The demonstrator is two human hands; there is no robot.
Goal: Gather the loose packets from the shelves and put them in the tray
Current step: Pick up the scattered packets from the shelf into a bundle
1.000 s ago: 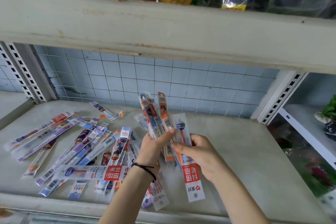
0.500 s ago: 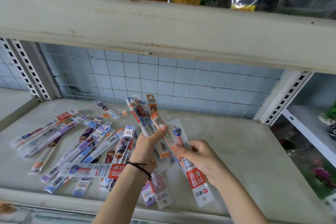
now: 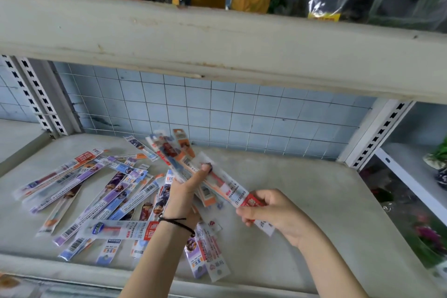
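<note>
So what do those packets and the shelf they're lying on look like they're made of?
Packets: thin glossy clear plastic sleeves with printed card or film inside; contents show through, surfaces catch glare. Shelf: looks like painted metal, matte off-white and scuffed, though the base material is uncertain.

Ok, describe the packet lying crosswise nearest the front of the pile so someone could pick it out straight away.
Start at the grey shelf below the blue tiled wall, then the loose pile of packets on its left half. Just left of the left hand's wrist lies the clear packet, almost level across the slanted purple ones, with a blue-capped orange pen inside and a red end.
</note>
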